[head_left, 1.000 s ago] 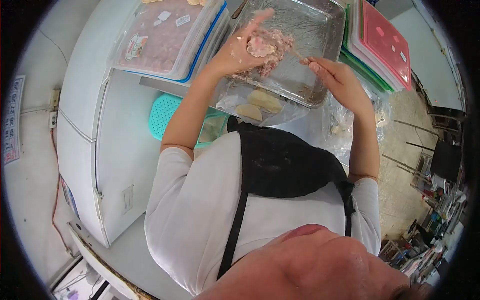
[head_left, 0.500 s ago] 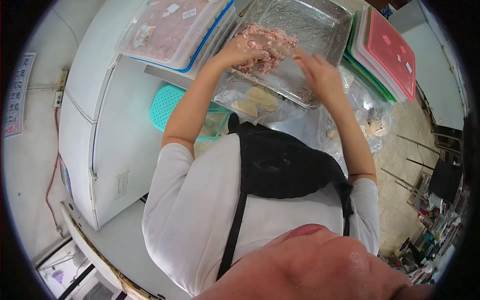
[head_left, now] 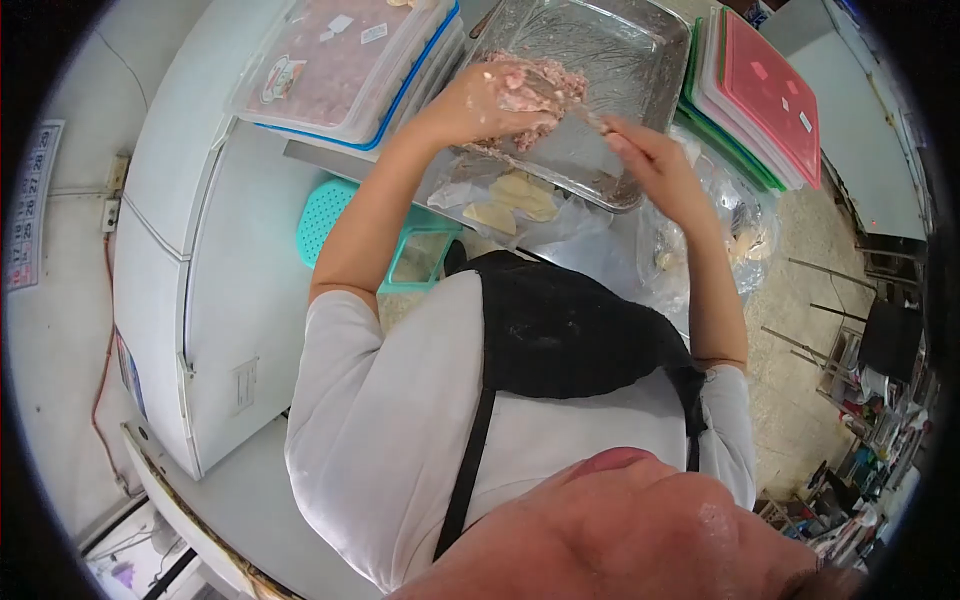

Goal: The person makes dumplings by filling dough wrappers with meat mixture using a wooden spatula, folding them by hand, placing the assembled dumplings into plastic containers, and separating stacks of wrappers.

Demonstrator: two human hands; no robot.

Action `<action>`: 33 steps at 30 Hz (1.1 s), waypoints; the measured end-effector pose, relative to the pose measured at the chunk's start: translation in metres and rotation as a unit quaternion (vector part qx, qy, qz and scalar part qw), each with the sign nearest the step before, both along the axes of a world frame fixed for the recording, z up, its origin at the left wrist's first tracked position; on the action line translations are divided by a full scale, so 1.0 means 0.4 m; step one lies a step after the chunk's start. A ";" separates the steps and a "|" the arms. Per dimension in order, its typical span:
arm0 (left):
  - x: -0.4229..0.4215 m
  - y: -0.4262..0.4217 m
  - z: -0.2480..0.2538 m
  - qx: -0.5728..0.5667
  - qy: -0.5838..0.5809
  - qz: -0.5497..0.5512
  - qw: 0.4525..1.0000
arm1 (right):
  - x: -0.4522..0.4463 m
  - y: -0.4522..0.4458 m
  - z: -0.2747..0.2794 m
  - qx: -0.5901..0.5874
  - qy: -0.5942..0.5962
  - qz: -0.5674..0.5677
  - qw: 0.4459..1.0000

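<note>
Cupped over the near left corner of a metal tray (head_left: 640,62), my left hand (head_left: 470,105) has meat stuck to its fingers and a lump of pale minced meat in its palm. Whether a wrapper lies under that lump I cannot tell. My right hand (head_left: 655,165) grips the handle of a thin spoon-like utensil (head_left: 592,120), its blurred head reaching toward my left palm. More minced meat (head_left: 565,80) is heaped in the tray behind my left hand. Pale flat dough wrappers (head_left: 525,195) lie on plastic in front of the tray.
Stacked lidded containers (head_left: 330,75) stand at the left, beside a white fridge (head_left: 215,300). Pink and green lidded boxes (head_left: 770,100) are stacked to the right. A clear plastic bag (head_left: 725,235) sits near my right forearm, and a turquoise basket (head_left: 325,215) is below left.
My left hand has turned its palm more upward, with the meat showing in it. My right hand has shifted slightly right and down, still holding the utensil. The whole view has tilted a little.
</note>
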State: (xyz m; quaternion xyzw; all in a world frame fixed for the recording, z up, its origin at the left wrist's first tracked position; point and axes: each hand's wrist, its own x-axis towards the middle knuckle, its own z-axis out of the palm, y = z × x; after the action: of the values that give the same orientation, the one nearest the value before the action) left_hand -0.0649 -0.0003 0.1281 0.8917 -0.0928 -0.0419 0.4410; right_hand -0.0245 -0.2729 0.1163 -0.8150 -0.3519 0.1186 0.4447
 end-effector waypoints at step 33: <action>0.153 0.626 0.086 -0.004 -0.084 -0.139 0.987 | -0.139 0.255 -0.023 0.043 -0.042 -0.303 0.951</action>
State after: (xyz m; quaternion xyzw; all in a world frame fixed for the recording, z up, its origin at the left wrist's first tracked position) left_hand -0.0036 0.2503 0.1624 0.8688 -0.2525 -0.0273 0.4252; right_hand -0.0802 -0.1710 0.1072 -0.8676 -0.1112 -0.0717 0.4793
